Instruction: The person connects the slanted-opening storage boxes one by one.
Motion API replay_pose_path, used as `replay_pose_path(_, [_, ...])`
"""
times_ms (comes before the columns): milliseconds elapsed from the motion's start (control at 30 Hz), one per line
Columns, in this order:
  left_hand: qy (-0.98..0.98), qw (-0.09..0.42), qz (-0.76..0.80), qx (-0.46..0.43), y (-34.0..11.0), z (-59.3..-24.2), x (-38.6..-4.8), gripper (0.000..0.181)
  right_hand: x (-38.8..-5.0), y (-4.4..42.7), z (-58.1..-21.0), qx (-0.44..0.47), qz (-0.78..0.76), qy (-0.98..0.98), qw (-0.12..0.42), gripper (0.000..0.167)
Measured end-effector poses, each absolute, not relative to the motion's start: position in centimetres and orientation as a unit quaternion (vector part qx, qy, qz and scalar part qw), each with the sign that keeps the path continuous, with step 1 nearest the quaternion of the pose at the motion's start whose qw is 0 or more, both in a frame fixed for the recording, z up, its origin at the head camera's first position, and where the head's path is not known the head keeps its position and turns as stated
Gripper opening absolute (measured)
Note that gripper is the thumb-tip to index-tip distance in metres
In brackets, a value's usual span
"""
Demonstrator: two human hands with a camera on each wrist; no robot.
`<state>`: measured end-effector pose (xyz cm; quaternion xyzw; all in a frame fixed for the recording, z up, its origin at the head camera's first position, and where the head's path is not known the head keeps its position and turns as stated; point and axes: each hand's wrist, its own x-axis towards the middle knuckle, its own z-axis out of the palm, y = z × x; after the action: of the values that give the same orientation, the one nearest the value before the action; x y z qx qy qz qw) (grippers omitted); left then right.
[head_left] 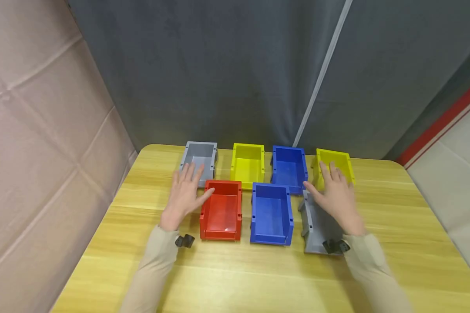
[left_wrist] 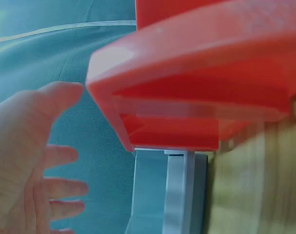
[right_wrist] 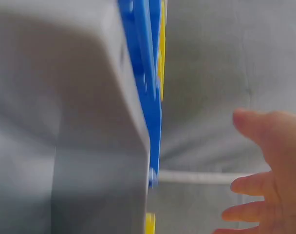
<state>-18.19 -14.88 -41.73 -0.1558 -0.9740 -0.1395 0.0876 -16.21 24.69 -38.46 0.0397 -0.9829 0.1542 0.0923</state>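
Observation:
My left hand [head_left: 183, 195] is spread with straight fingers beside the red bin [head_left: 221, 211], its fingertips in front of the back-left gray bin [head_left: 199, 154]. The left wrist view shows that hand apart from the red bin [left_wrist: 187, 73], its thumb near the rim. Over the front-right gray bin [head_left: 317, 230] is my right hand [head_left: 338, 200], fingers extended toward the back-right yellow bin [head_left: 333, 156]. In the right wrist view the fingers hold nothing and stand away from the gray bin [right_wrist: 99, 185]. Part of both gray bins is hidden by the hands.
Between the hands are a front blue bin [head_left: 272, 213], a back yellow bin [head_left: 247, 165] and a back blue bin [head_left: 290, 169]. All stand on a wooden table [head_left: 243, 282]. A dark curtain [head_left: 219, 78] hangs behind its far edge. Light-coloured walls stand on both sides.

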Motion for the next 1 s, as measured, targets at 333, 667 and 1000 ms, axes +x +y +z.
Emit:
replay_pose_path(333, [-0.933,0.089,-0.263,-0.227,-15.2,-43.4,-17.8,0.062,-15.8,21.1,-40.2,0.115,0.246,-0.949,0.16,0.055])
replay_pose_path(667, [-0.916,0.059,-0.324,-0.228,-15.3,-44.5,-17.1,0.059,-15.6,19.4,-41.4,0.096,0.262,-0.958,0.068,0.052])
replay_pose_path(1000, [-0.901,0.062,-0.36,-0.236,-15.6,-45.2,-17.1,0.053,-15.9,18.5,-41.5,0.077,0.245,-0.967,0.009,0.057])
